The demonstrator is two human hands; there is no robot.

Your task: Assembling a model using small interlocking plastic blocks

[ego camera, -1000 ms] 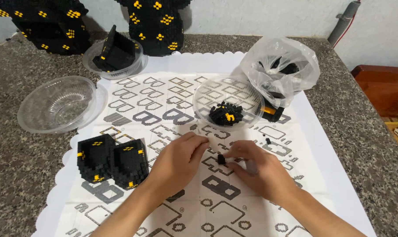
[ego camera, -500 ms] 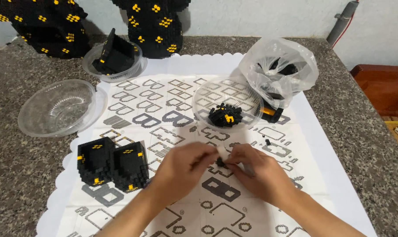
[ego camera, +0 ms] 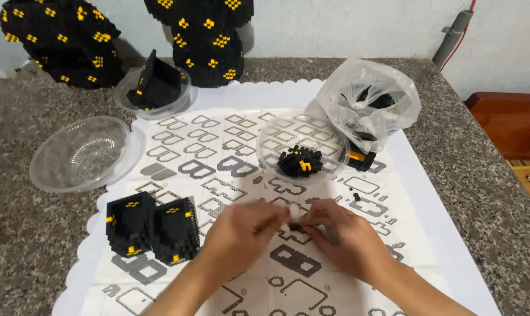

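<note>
My left hand (ego camera: 244, 231) and my right hand (ego camera: 341, 234) meet over the middle of a white printed mat (ego camera: 218, 169). Together their fingertips pinch a tiny black brick piece (ego camera: 293, 225); the motion is blurred. Just beyond the hands stands a clear plastic bowl (ego camera: 303, 143) holding a heap of small black and yellow bricks. To the left of my left hand stands a black built block with yellow spots (ego camera: 151, 228).
An empty clear bowl (ego camera: 81, 153) sits at the left, another clear bowl with a black built part (ego camera: 157, 88) behind it. A clear plastic bag of bricks (ego camera: 370, 105) lies at the right. Large black-and-yellow built shapes (ego camera: 60, 41) stand by the wall. The granite counter ends at right.
Both hands have stayed over the mat's middle, fingertips working closer together on the small black piece. Nothing else has shifted.
</note>
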